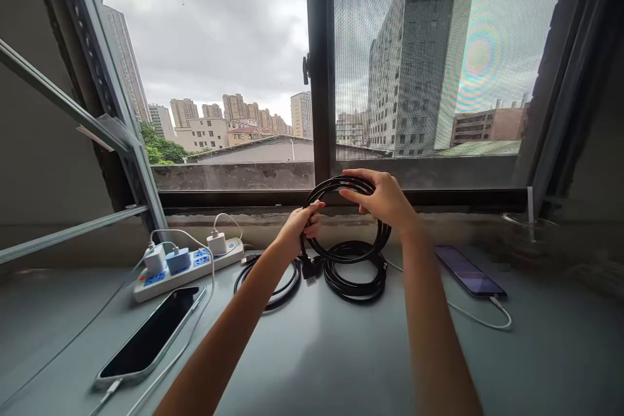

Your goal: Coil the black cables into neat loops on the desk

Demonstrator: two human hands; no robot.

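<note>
A looped black cable (pixel 341 259) is held up above the table in front of the window. My left hand (pixel 298 227) is closed around the left side of the coil, and a connector plug (pixel 308 268) hangs just below it. At the coil's upper right, my right hand (pixel 383 198) grips the loops between thumb and fingers. Under the held coil lies a second coiled black cable (pixel 355 292) on the table. Another black cable coil (pixel 283 302) rests to its left, partly hidden by my left forearm.
On the left stands a white power strip (pixel 190 276) with several chargers, near a phone (pixel 151 335) on a white cable. Another phone (pixel 470 271) charges at the right. A metal shelf frame (pixel 112 91) rises at the left, and the window frame (pixel 319 78) stands behind.
</note>
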